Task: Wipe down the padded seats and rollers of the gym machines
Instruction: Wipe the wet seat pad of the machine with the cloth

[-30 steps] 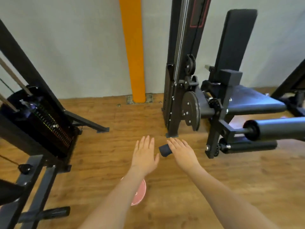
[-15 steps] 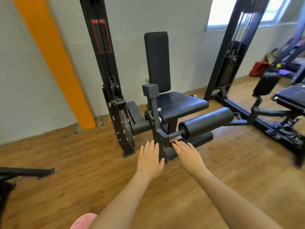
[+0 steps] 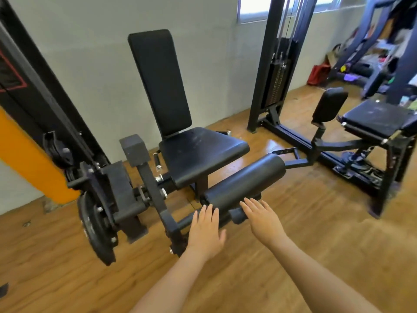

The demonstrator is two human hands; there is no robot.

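Reaching toward the rollers of a leg-extension machine, both hands flat and holding no cloth.

Hovering with fingers spread and straight: left hand (image 3: 206, 229) over the thin lower bar, right hand (image 3: 262, 216) beside the end of the lower roller (image 3: 237, 216), just below the large upper roller (image 3: 242, 180); contact with either not being clear. Showing pale smudges on the padded seat (image 3: 203, 154), standing just behind the rollers beneath the upright back pad (image 3: 159, 82). Waiting well apart to the right: second machine's seat (image 3: 379, 117) and small pad (image 3: 329, 103). Judging progress as early: no wiping cloth in view, every pad apparently remaining to be wiped.
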